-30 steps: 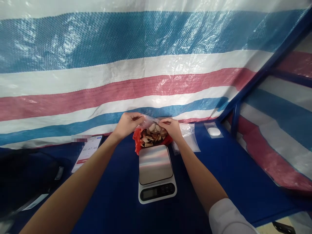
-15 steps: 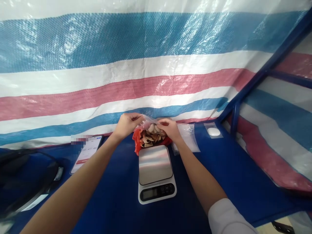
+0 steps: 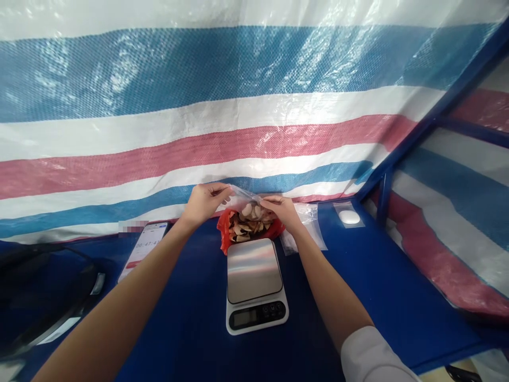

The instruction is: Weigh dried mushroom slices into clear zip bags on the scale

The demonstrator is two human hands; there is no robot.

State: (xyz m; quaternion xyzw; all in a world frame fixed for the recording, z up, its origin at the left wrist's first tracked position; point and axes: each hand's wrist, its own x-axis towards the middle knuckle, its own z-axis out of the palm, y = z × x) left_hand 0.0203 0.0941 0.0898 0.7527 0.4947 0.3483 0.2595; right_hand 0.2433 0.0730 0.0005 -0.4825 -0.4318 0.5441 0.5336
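Note:
A clear plastic bag (image 3: 240, 197) with several pale dried slices inside hangs between my two hands. My left hand (image 3: 204, 203) pinches its top edge on the left, and my right hand (image 3: 281, 210) pinches the opposite end. Just below the bag lies an open red plastic bag (image 3: 225, 233) full of brown and cream dried slices (image 3: 247, 228). In front of that sits a white digital kitchen scale (image 3: 257, 313) with a bare metal plate (image 3: 254, 271). I cannot read any digits on its display.
Flat clear plastic bags (image 3: 312, 228) lie right of the red bag. Farther right, a white oval object (image 3: 349, 217) rests in a small clear bag. A phone (image 3: 149, 241) showing a timer and a black strap-like item (image 3: 85, 297) are at left. Striped sheeting (image 3: 199, 143) backs the blue table (image 3: 191, 318).
My hands have spread slightly apart, stretching the clear bag's top edge straighter. The left hand shifted a little left, the right a little right. The scale stays put.

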